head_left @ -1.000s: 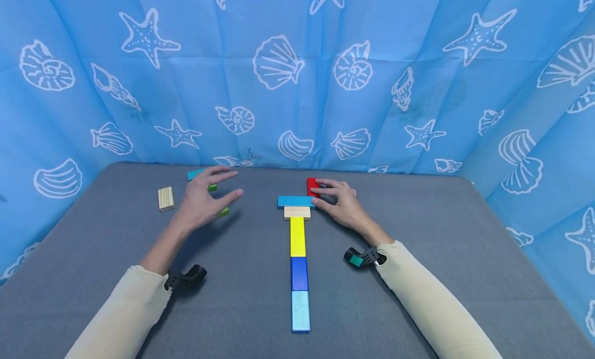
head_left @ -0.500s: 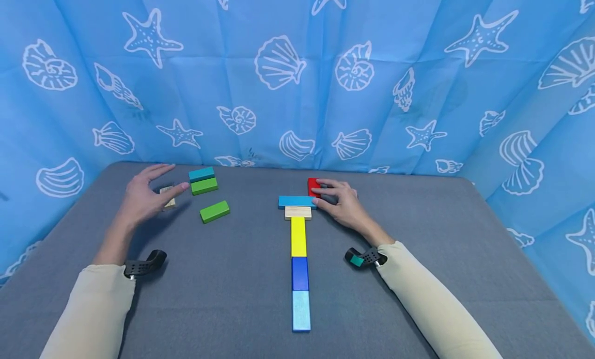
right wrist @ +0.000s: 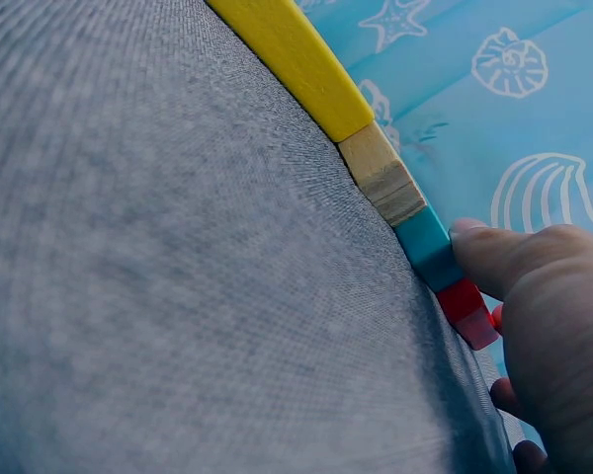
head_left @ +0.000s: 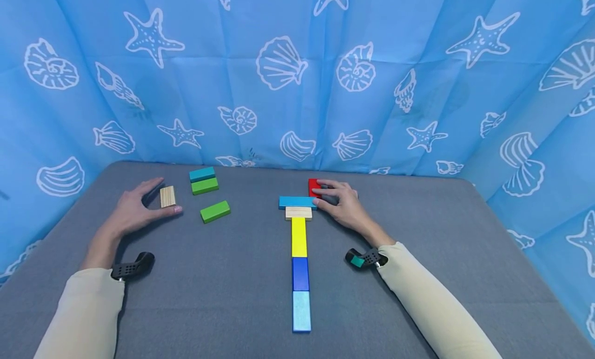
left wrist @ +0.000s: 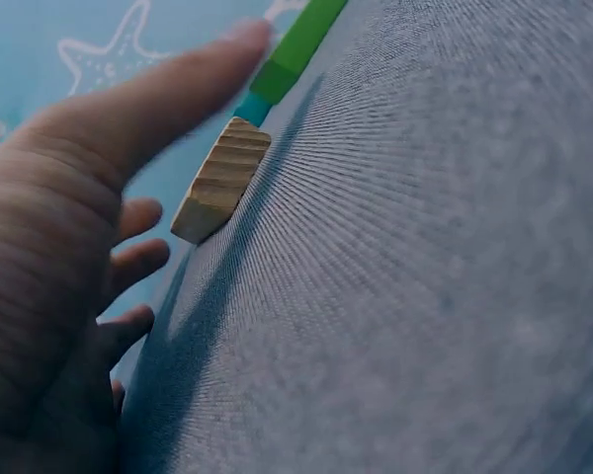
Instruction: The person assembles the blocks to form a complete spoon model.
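My left hand is spread around a short plain wooden block, thumb on the near side and fingers on the far side; a gap shows between hand and block. The left wrist view has this wooden block standing on the cloth beyond the thumb. My right hand rests at the top of a line of blocks, thumb at the right end of a crosswise blue block and fingertips on a red block behind it. Below the blue block lie another wooden block and a yellow block.
A dark blue block and a light blue block continue the line toward me. Left of it lie a green block, another green block and a blue block. A shell-patterned curtain hangs behind the grey cloth-covered table.
My left hand has moved left from above the green blocks, then lowered around the wooden block. The green and blue blocks it covered now show. My right hand has stayed in place.
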Action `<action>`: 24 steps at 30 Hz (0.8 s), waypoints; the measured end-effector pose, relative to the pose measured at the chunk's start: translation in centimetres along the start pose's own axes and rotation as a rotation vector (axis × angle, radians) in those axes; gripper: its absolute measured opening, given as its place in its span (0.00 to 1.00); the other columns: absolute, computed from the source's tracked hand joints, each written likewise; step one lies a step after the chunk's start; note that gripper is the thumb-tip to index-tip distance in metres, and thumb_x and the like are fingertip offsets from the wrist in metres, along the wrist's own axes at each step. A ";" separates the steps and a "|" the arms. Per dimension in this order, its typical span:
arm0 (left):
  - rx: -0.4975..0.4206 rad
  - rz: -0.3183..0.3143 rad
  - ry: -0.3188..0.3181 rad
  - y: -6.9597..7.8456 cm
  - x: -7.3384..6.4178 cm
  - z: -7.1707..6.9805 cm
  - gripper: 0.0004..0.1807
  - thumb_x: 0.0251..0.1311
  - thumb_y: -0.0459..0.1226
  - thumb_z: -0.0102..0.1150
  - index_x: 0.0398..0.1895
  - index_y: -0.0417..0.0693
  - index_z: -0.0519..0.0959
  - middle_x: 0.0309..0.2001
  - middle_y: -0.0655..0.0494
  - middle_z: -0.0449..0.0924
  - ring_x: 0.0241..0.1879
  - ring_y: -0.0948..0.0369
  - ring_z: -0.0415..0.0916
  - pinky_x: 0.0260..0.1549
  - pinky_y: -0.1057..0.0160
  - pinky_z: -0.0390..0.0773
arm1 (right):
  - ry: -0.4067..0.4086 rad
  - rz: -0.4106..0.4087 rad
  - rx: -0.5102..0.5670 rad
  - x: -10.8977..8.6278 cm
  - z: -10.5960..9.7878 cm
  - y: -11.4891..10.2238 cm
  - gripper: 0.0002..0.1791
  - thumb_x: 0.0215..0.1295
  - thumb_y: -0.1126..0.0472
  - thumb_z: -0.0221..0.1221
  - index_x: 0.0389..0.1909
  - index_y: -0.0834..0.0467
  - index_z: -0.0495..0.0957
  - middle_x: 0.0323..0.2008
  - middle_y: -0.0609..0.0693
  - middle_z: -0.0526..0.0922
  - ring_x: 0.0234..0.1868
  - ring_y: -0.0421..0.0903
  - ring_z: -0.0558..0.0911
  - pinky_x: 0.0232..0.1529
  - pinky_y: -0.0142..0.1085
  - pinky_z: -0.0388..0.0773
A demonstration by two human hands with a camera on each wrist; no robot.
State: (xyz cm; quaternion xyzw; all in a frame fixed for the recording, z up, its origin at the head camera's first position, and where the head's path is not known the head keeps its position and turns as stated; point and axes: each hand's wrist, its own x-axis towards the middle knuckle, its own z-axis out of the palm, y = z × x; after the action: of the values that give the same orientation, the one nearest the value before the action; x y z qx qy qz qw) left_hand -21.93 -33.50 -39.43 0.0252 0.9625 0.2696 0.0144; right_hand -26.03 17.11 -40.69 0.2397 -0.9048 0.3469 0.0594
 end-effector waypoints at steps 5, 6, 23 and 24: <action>0.038 0.029 0.007 0.0 0.2 0.2 0.58 0.58 0.61 0.66 0.79 0.36 0.51 0.75 0.25 0.49 0.74 0.28 0.40 0.68 0.28 0.33 | 0.003 -0.004 0.006 -0.1 -0.1 0.0 0.23 0.68 0.56 0.67 0.61 0.58 0.81 0.70 0.56 0.72 0.67 0.60 0.66 0.63 0.61 0.54; 0.042 0.028 0.014 0.0 0.2 0.3 0.57 0.58 0.61 0.66 0.78 0.34 0.53 0.74 0.25 0.50 0.74 0.28 0.41 0.68 0.29 0.33 | 0.004 -0.006 0.006 -0.1 0.0 0.0 0.23 0.68 0.56 0.67 0.61 0.58 0.81 0.70 0.56 0.72 0.67 0.60 0.66 0.63 0.61 0.54; 0.066 0.005 0.099 0.0 0.2 1.0 0.53 0.66 0.61 0.58 0.77 0.31 0.53 0.72 0.22 0.53 0.72 0.28 0.45 0.69 0.31 0.37 | 0.001 0.000 -0.005 0.0 0.0 -0.1 0.23 0.68 0.55 0.66 0.61 0.57 0.81 0.70 0.55 0.72 0.67 0.59 0.66 0.62 0.60 0.55; 0.066 0.005 0.101 0.0 0.2 1.0 0.53 0.66 0.61 0.58 0.77 0.31 0.53 0.72 0.22 0.53 0.72 0.28 0.46 0.69 0.31 0.37 | 0.000 0.002 -0.006 0.0 0.0 -0.1 0.23 0.68 0.54 0.66 0.61 0.57 0.81 0.70 0.55 0.72 0.67 0.59 0.66 0.62 0.59 0.55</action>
State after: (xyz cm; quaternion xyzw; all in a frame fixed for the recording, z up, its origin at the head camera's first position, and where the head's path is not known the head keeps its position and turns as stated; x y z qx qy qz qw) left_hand -22.12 -32.99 -40.30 0.0143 0.9703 0.2387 -0.0356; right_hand -26.03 17.07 -40.60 0.2387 -0.9060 0.3444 0.0596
